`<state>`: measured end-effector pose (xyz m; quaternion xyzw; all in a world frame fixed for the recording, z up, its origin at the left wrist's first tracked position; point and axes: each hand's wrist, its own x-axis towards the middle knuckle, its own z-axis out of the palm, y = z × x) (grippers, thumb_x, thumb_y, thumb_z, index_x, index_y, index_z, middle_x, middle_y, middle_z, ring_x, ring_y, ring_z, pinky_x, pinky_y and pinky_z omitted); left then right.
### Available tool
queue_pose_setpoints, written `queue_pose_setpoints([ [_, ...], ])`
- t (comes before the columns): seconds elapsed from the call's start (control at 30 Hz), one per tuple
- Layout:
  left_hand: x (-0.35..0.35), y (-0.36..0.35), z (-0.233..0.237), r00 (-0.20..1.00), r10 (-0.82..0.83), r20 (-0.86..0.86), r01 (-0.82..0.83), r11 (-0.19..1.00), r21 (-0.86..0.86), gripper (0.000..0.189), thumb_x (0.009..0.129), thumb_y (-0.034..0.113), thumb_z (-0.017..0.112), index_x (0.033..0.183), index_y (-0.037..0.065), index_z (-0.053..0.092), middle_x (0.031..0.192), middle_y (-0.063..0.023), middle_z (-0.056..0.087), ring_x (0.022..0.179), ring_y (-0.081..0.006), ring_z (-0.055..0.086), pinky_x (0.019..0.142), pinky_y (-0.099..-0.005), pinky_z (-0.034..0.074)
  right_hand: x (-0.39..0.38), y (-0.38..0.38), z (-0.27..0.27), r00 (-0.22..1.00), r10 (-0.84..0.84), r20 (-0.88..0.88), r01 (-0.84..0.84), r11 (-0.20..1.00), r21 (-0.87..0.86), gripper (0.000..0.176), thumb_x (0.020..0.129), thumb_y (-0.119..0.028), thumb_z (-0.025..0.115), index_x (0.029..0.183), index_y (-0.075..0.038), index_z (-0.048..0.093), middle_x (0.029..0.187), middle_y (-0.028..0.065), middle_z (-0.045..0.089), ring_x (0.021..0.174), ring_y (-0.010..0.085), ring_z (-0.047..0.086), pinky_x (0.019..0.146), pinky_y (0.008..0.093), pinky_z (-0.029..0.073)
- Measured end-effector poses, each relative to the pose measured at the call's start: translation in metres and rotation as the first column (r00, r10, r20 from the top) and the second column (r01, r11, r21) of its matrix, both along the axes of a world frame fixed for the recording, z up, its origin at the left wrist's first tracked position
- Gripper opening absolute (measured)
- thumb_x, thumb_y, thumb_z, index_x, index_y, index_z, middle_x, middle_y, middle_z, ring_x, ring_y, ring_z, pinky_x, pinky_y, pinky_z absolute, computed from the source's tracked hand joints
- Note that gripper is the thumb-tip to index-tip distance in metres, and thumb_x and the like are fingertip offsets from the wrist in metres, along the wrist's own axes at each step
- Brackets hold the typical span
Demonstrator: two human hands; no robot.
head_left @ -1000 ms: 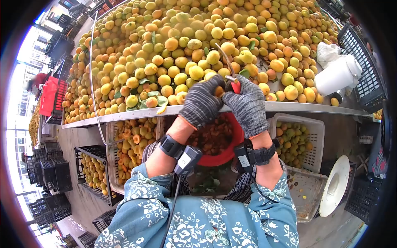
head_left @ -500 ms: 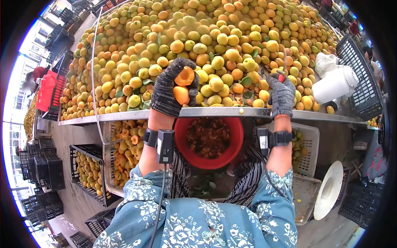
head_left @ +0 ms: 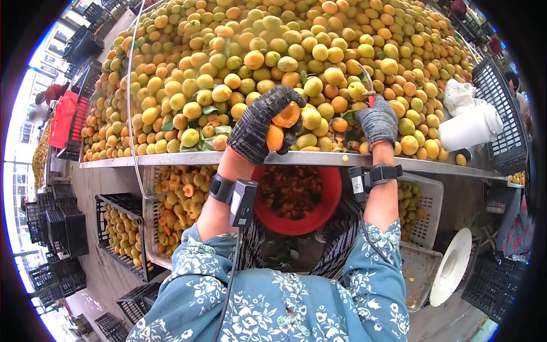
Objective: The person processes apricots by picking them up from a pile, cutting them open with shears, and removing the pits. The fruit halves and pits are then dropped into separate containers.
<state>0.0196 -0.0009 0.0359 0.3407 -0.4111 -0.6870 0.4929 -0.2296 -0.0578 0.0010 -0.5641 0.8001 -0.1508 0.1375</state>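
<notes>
My left hand [head_left: 254,129], in a dark grey knitted glove, is closed around cut apricot pieces. One apricot half [head_left: 286,115] shows its hollow face, and a second orange piece [head_left: 274,138] sits below it. In a matching glove, my right hand [head_left: 378,123] grips a thin curved metal tool with a red handle [head_left: 371,101]. Its hooked end points up and away over the heap of apricots [head_left: 228,62]. Both hands are above the near metal edge of the table [head_left: 319,159], the right one a little apart from the left.
Below the edge, a red bucket [head_left: 337,196] holds dark fruit scraps. Crates of apricots stand left, one a pale crate [head_left: 150,228], one a black crate [head_left: 102,242]. To the right are a white jug [head_left: 464,125], a black crate [head_left: 501,117] and a pale hat [head_left: 452,268].
My left hand has moved right with the apricot pieces, closer to my right hand. My right hand has shifted slightly left and up, and its hooked tool now tilts left.
</notes>
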Motion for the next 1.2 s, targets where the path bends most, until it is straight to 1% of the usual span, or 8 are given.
queue_pose_setpoints([
  [0.17, 0.003, -0.001, 0.000, 0.993, -0.114, -0.023, 0.113, 0.993, -0.031, 0.038, 0.088, 0.038, 0.058, 0.097, 0.002, 0.061, 0.062, -0.0071, 0.051, 0.039, -0.0146, 0.042, 0.035, -0.0264, 0.031, 0.009, 0.005, 0.006, 0.997, 0.074, -0.021, -0.073, 0.996, 0.055, 0.051, 0.068, -0.026, 0.070, 0.114, -0.007, 0.057, 0.106, 0.0195, 0.064, 0.100, 0.0365, 0.061, 0.087, 0.0443, 0.048],
  [0.23, 0.007, -0.005, 0.006, 0.967, -0.233, 0.105, 0.249, 0.949, -0.192, 0.026, 0.085, 0.026, 0.067, 0.097, 0.003, 0.066, 0.085, -0.0029, 0.062, 0.068, -0.0098, 0.057, 0.053, -0.0219, 0.045, 0.011, 0.009, 0.004, 0.997, 0.067, -0.032, -0.067, 0.998, 0.014, 0.046, 0.067, -0.026, 0.071, 0.108, -0.008, 0.061, 0.101, 0.0196, 0.065, 0.098, 0.0360, 0.062, 0.085, 0.0438, 0.048],
  [0.33, 0.021, 0.012, 0.012, 0.965, -0.166, 0.201, 0.186, 0.979, -0.083, 0.026, 0.085, 0.026, 0.067, 0.097, 0.003, 0.066, 0.083, -0.0030, 0.062, 0.066, -0.0096, 0.056, 0.052, -0.0218, 0.044, -0.002, 0.012, -0.005, 0.936, 0.117, 0.331, -0.026, 0.963, -0.267, 0.044, 0.061, -0.021, 0.075, 0.102, -0.010, 0.066, 0.088, 0.0115, 0.068, 0.082, 0.0273, 0.065, 0.076, 0.0376, 0.050],
  [0.6, 0.143, 0.107, 0.045, 0.804, -0.012, 0.595, -0.168, 0.954, 0.247, 0.028, 0.083, 0.028, 0.069, 0.094, 0.003, 0.065, 0.077, -0.0036, 0.059, 0.060, -0.0089, 0.053, 0.048, -0.0215, 0.041, -0.017, 0.051, 0.032, 0.137, 0.136, 0.981, -0.012, 0.991, -0.136, 0.038, 0.074, -0.017, 0.074, 0.107, -0.002, 0.064, 0.065, -0.0004, 0.058, 0.043, 0.0069, 0.046, 0.039, 0.0207, 0.035],
  [0.73, 0.214, 0.142, 0.010, 0.412, 0.019, 0.911, -0.120, 0.992, 0.033, 0.027, 0.082, 0.022, 0.072, 0.103, 0.006, 0.067, 0.088, -0.0022, 0.065, 0.077, -0.0102, 0.060, 0.075, -0.0254, 0.050, 0.001, 0.071, 0.042, -0.071, 0.177, 0.982, -0.077, 0.980, -0.182, 0.038, 0.074, -0.013, 0.071, 0.110, -0.001, 0.063, 0.062, -0.0015, 0.055, 0.040, 0.0062, 0.043, 0.037, 0.0210, 0.035],
  [0.83, 0.212, 0.144, 0.025, 0.481, 0.208, 0.852, -0.377, 0.926, -0.014, 0.027, 0.084, 0.020, 0.068, 0.106, 0.005, 0.066, 0.098, -0.0056, 0.067, 0.090, -0.0114, 0.061, 0.080, -0.0260, 0.049, 0.017, 0.079, 0.043, -0.115, 0.242, 0.963, -0.146, 0.955, -0.257, 0.042, 0.072, -0.012, 0.071, 0.112, -0.001, 0.062, 0.068, 0.0007, 0.059, 0.041, 0.0065, 0.044, 0.039, 0.0212, 0.037],
  [1.0, 0.092, 0.090, 0.046, 0.927, 0.113, 0.359, -0.148, 0.986, 0.071, 0.040, 0.085, 0.018, 0.065, 0.121, 0.004, 0.055, 0.101, -0.0104, 0.064, 0.087, -0.0184, 0.064, 0.078, -0.0307, 0.052, 0.050, 0.093, 0.050, -0.119, 0.283, 0.952, -0.161, 0.940, -0.300, 0.046, 0.065, -0.008, 0.071, 0.110, -0.002, 0.061, 0.088, 0.0063, 0.067, 0.053, 0.0088, 0.054, 0.043, 0.0200, 0.042],
  [1.2, -0.022, 0.048, 0.029, 0.999, -0.015, -0.034, 0.017, 0.997, 0.078, 0.071, 0.072, 0.012, 0.081, 0.129, -0.004, 0.042, 0.107, -0.0152, 0.061, 0.089, -0.0194, 0.063, 0.073, -0.0298, 0.054, 0.063, 0.103, 0.059, 0.060, 0.363, 0.930, -0.081, 0.930, -0.358, 0.041, 0.067, -0.006, 0.075, 0.107, -0.004, 0.063, 0.090, 0.0025, 0.066, 0.072, 0.0088, 0.061, 0.052, 0.0178, 0.045],
])
